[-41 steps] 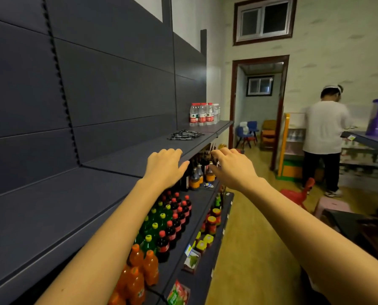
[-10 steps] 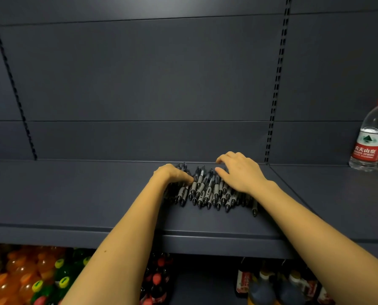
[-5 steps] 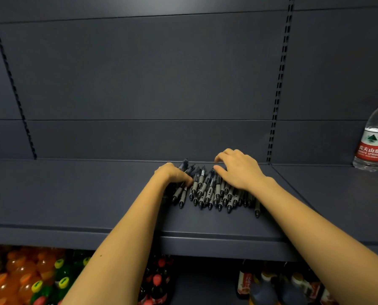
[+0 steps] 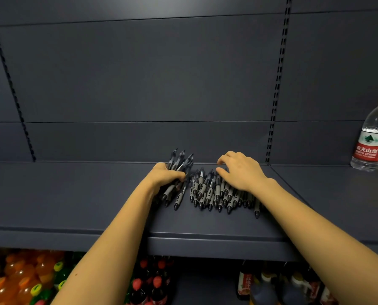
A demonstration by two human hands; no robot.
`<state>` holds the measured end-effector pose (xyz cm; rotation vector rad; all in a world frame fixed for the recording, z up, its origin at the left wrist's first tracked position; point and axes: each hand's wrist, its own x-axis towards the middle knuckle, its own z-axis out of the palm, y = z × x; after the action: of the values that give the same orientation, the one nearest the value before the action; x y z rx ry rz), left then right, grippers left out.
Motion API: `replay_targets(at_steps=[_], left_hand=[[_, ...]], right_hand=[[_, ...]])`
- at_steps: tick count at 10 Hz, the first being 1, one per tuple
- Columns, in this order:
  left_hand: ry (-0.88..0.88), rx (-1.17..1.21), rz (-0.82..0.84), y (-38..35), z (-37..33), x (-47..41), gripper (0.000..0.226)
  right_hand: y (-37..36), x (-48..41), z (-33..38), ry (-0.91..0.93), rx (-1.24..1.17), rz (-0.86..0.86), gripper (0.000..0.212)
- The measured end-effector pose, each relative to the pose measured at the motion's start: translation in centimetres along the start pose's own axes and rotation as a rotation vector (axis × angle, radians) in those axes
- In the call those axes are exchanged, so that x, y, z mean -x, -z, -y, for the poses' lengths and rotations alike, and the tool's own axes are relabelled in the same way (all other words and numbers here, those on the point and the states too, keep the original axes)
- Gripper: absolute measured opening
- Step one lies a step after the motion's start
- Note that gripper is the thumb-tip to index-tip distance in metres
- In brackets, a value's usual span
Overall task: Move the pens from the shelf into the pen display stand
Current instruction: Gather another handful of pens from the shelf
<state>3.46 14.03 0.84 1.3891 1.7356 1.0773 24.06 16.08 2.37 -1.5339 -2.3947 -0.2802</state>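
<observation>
- Dark grey shelf (image 4: 73, 194) carries all the work.
- Left hand (image 4: 165, 176) clenches a bundle of pens (image 4: 180, 160), their ends fanning above the fist; right hand (image 4: 243, 172) lies relaxed on the loose row beside it.
- Likely risk: the overfull fist sheds pens, or a nudged one rolls off the front edge.
- Bare shelf lies to the left; water bottle (image 4: 368, 139) stands well apart on the right; no display stand is in view.

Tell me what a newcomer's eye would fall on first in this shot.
First, the heap of black-and-grey pens in the middle of the dark shelf, with the right hand resting on it and the left hand gripping a lifted bundle of pens at its left edge. Next, the red-labelled water bottle at the shelf's far right, and the orange drink bottles on the lower level at bottom left.
</observation>
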Motion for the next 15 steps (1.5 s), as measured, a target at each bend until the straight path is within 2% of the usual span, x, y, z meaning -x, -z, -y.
replay_targets(at_steps=[2,4,7,10,13,15], left_hand=[[-0.054,0.2,0.03,0.1,0.3,-0.1,0.008],[-0.152,0.4,-0.041,0.6,0.3,-0.1,0.015],[-0.301,0.506,-0.079,3.4,1.5,1.6,0.012],[-0.423,0.46,-0.168,12.1,4.7,2.3,0.012],[-0.444,0.382,-0.148,24.5,10.2,0.3,0.014],[-0.447,0.342,-0.13,30.0,12.1,-0.2,0.017]], right_hand=[[0.1,0.2,0.0,-0.003,-0.002,-0.003,0.039],[0.6,0.5,0.2,-0.007,-0.015,-0.022,0.039],[1.4,1.1,2.3,0.023,-0.062,-0.071,0.038],[1.7,-0.2,10.8,0.019,-0.057,-0.094,0.036],[-0.3,-4.2,24.3,-0.05,-0.058,-0.081,0.037],[0.0,-6.0,29.3,-0.071,-0.012,-0.063,0.035]])
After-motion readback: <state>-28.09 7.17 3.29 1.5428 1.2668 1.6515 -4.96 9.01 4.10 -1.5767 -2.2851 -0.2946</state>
